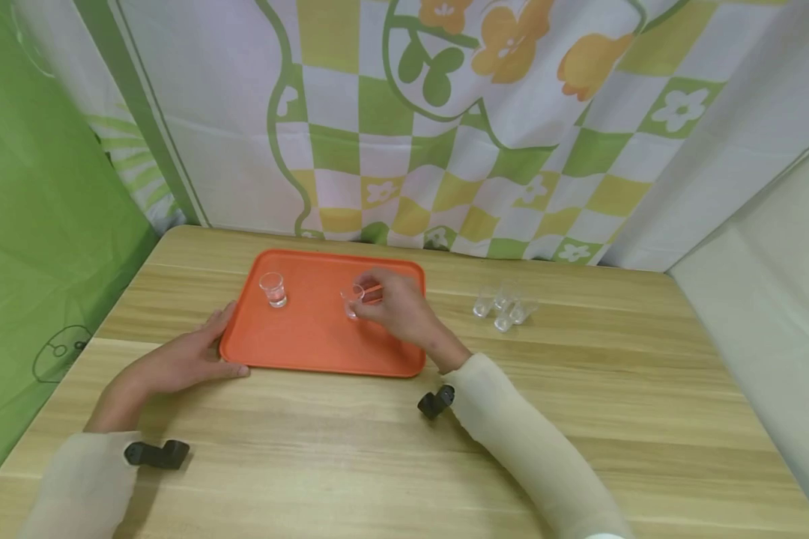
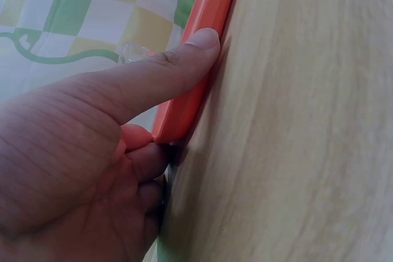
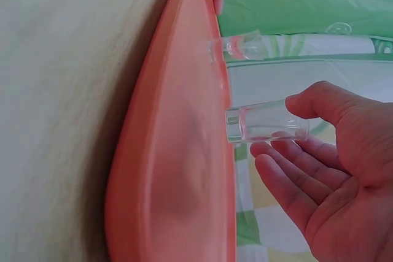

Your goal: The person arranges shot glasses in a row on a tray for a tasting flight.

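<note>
My right hand [image 1: 398, 303] pinches a small clear shot glass [image 3: 267, 122] near its rim, thumb on one side and fingers on the other. The glass is upright, its base right at the surface of the orange tray [image 1: 303, 340]. A second shot glass [image 1: 273, 290] stands on the tray's left part. My left hand [image 1: 182, 358] lies at the tray's near left corner. Its thumb [image 2: 178, 59] extends straight along the near edge, and its other fingers lie against the left edge, their tips partly hidden in the left wrist view.
Several more shot glasses [image 1: 503, 322] stand close together on the wooden table [image 1: 580, 404], right of the tray. A patterned curtain [image 1: 445, 150] hangs along the table's back edge. Green fabric [image 1: 40, 224] is on the left, a pale panel [image 1: 768, 284] on the right.
</note>
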Action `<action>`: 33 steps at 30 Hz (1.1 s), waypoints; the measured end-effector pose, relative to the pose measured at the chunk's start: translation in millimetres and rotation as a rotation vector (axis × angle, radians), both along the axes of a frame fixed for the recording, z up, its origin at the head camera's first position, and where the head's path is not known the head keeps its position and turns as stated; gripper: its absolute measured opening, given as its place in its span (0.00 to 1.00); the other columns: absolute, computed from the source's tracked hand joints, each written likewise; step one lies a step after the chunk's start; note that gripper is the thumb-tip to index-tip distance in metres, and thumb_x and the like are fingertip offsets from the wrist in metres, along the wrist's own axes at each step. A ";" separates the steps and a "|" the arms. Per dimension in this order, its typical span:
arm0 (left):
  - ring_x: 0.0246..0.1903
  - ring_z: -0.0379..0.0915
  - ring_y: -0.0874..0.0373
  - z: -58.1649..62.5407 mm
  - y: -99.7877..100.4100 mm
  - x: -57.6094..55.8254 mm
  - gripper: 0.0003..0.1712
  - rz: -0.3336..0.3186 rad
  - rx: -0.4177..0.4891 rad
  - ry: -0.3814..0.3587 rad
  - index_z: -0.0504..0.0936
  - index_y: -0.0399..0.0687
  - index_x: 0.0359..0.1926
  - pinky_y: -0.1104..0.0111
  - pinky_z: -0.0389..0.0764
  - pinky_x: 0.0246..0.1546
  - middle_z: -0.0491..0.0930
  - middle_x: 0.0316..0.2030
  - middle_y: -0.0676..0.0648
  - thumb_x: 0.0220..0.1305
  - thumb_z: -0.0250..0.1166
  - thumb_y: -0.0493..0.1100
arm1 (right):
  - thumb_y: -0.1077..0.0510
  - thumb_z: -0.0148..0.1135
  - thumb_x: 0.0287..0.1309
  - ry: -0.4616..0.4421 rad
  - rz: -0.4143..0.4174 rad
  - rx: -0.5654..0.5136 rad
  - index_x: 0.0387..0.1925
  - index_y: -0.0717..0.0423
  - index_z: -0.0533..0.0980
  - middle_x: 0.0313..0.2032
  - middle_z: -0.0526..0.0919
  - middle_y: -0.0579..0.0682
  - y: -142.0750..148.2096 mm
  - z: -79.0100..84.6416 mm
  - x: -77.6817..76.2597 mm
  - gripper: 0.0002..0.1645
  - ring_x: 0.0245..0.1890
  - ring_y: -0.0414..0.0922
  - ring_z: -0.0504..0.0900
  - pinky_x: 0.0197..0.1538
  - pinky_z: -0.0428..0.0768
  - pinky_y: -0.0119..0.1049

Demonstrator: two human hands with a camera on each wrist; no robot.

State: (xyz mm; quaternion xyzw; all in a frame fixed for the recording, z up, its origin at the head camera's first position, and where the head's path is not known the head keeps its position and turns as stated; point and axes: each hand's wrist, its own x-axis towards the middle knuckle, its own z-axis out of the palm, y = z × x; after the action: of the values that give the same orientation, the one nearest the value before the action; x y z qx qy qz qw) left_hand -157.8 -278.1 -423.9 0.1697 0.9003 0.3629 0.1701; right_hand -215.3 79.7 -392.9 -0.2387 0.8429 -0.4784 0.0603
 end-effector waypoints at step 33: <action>0.76 0.32 0.28 -4.9 -0.2 0.1 0.65 -0.009 0.019 0.021 0.37 0.46 0.83 0.27 0.51 0.65 0.38 0.80 0.30 0.63 0.75 0.55 | 0.58 0.72 0.64 -0.058 0.010 0.050 0.54 0.61 0.79 0.50 0.83 0.52 -66.3 -3.3 -20.4 0.19 0.49 0.44 0.85 0.44 0.82 0.28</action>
State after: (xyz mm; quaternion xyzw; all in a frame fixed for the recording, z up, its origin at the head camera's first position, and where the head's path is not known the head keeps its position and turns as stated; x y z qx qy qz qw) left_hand -157.7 -278.3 -428.8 0.1793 0.8977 0.3690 0.1607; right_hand -235.7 13.4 -396.2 -0.2272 0.8515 -0.4634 0.0928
